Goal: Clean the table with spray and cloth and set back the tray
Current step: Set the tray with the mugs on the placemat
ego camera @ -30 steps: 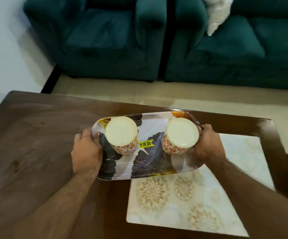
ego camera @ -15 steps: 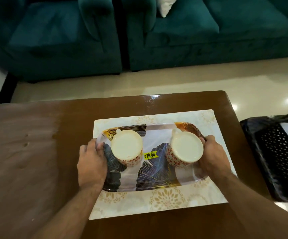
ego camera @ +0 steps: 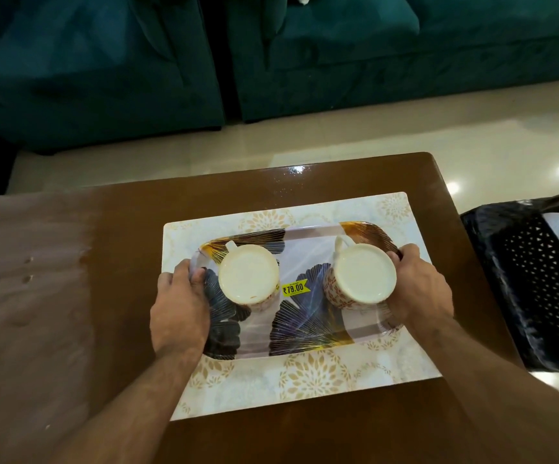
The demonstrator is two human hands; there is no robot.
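Fingers (ego camera: 195, 275) of the left hand (ego camera: 179, 309) and right hand (ego camera: 420, 296) clasp both ends of the oblong leaf-patterned tray (ego camera: 304, 316) at frame centre, above the pale floral mat (ego camera: 311, 376) on the brown wooden counter (ego camera: 70, 296). Uneven lowering could tip its two upturned cups (ego camera: 248, 273).

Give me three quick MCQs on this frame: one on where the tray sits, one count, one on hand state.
1. The tray is over:
A. the floral mat
B. bare wood
C. the black chair

2. Cups on the tray:
A. one
B. two
C. three

3. The hands are:
A. both off the tray
B. only the left gripping
C. both gripping the tray's ends

Key: 1 A, the floral mat shows on all sides of the tray. 2 B, left cup and right cup. 3 C, left hand and right hand curl round opposite short ends.
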